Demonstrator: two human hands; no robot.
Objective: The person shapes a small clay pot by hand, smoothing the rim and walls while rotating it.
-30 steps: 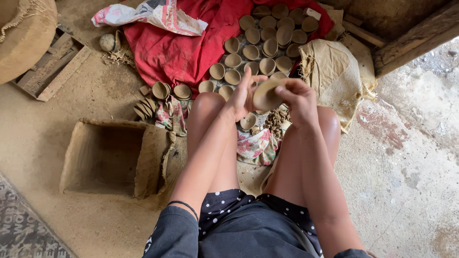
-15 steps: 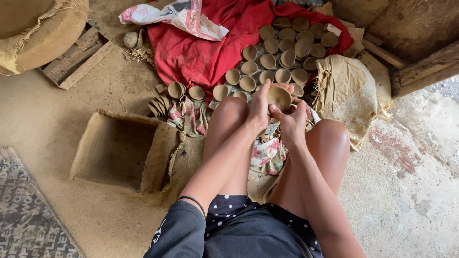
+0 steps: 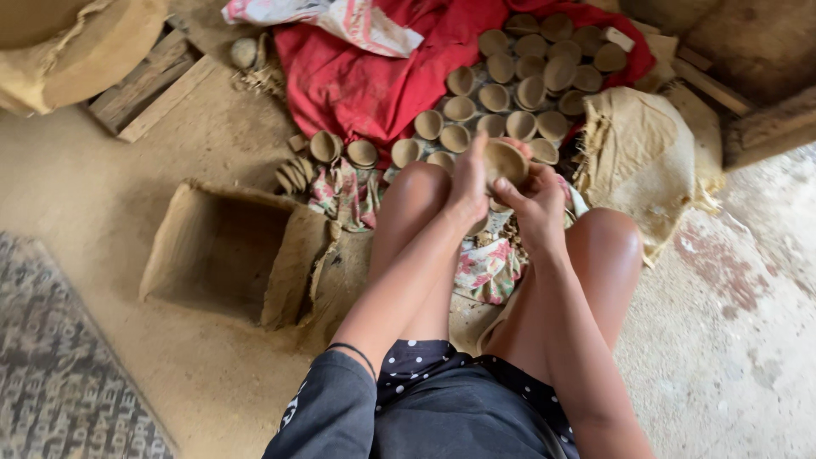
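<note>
Both hands hold one small unfired clay cup (image 3: 505, 161) above my knees. My left hand (image 3: 469, 189) presses against its left side with fingers upright. Around its right side and underneath curl the fingers of my right hand (image 3: 534, 202). Just beyond the cup, several similar clay cups (image 3: 520, 88) lie in rows on a red cloth (image 3: 357, 81). More cups (image 3: 343, 151) sit to the left, at the cloth's near edge. A floral cloth (image 3: 488, 265) lies under my legs.
An open-topped box wrapped in burlap (image 3: 223, 255) stands on the dirt floor at left. A burlap sack (image 3: 639, 151) lies at right, with wooden planks (image 3: 149, 85) at top left and a patterned mat (image 3: 59, 374) at bottom left.
The view has shifted so the scene sits further right and lower. My hands have drawn closer around the cup, and it has turned from edge-on to mouth up.
</note>
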